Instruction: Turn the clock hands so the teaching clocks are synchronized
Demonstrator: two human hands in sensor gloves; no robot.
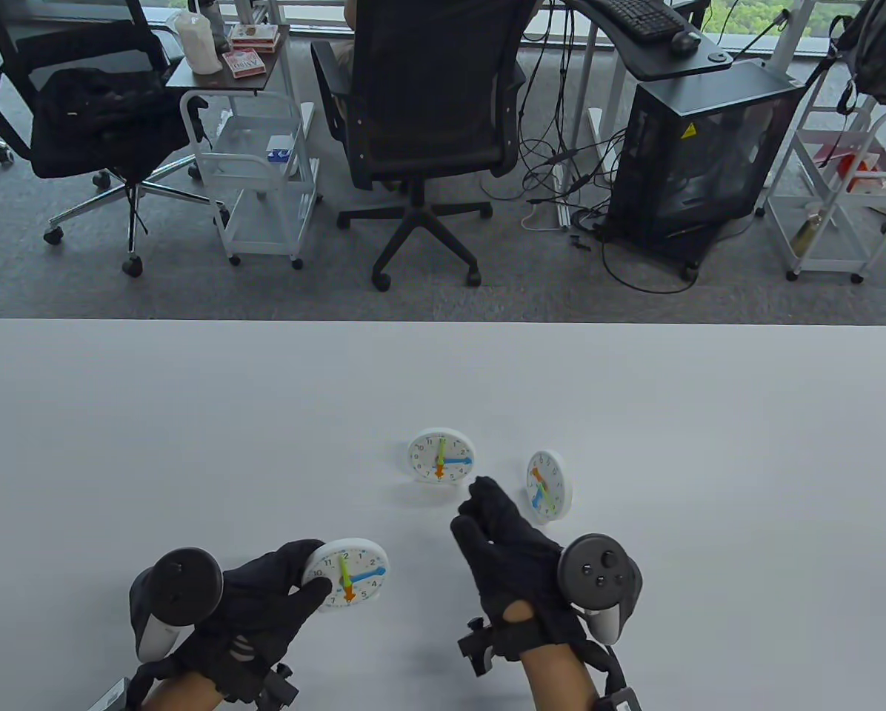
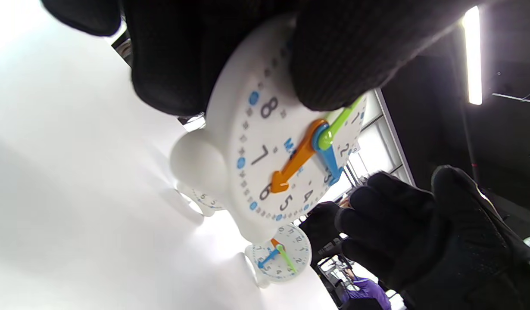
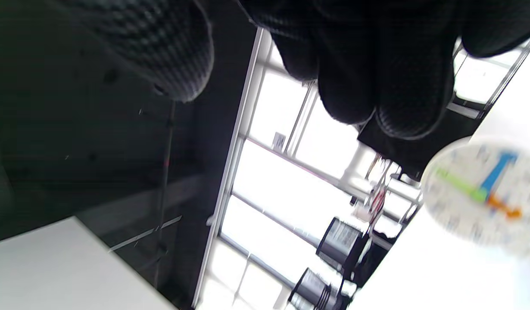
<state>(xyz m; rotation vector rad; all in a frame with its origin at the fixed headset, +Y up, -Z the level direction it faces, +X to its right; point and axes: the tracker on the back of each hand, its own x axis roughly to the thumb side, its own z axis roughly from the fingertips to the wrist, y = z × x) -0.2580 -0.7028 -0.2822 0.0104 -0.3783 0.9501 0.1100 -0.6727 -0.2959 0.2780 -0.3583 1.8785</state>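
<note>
Three white teaching clocks with green, blue and orange hands are on the white table (image 1: pixel 154 444). My left hand (image 1: pixel 317 569) grips the nearest clock (image 1: pixel 348 575) by its left rim, thumb on the face. It fills the left wrist view (image 2: pixel 282 155), tilted under my fingers (image 2: pixel 342 56). The middle clock (image 1: pixel 441 455) stands upright behind it and shows blurred in the right wrist view (image 3: pixel 484 193). The right clock (image 1: pixel 548 485) stands turned to the left; it also shows in the left wrist view (image 2: pixel 284 254). My right hand (image 1: pixel 473 507) hovers between the clocks, fingers loosely curled, holding nothing.
Past the table's far edge are two black office chairs (image 1: pixel 421 111), white rolling carts (image 1: pixel 258 148), a black computer case (image 1: pixel 695 155) and loose cables on the grey carpet.
</note>
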